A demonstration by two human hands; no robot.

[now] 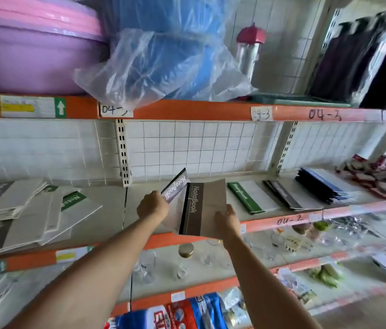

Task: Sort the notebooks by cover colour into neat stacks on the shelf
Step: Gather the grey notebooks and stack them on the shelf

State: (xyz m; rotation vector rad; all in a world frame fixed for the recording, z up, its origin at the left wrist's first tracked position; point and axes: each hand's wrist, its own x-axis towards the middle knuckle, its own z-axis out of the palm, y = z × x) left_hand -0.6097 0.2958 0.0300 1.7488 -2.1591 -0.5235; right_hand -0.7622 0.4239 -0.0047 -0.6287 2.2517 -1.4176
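Observation:
My left hand [152,206] grips a purple-banded notebook [175,186], tilted up on its edge above the shelf [282,220]. My right hand [227,220] holds the lower right of a brown-banded notebook [207,205] that lies at the shelf's front. To the right lie a green-banded notebook [248,197], a black-banded stack [286,194] and a blue stack [324,186]. A loose heap of mixed notebooks [21,210] fills the shelf's left end.
Pink basins [26,43] and a plastic-wrapped blue tub [163,55] stand on the shelf above. Red packets [374,176] sit at the far right. Glass jars [184,257] stand on the shelf below. White wire grid backs the shelf.

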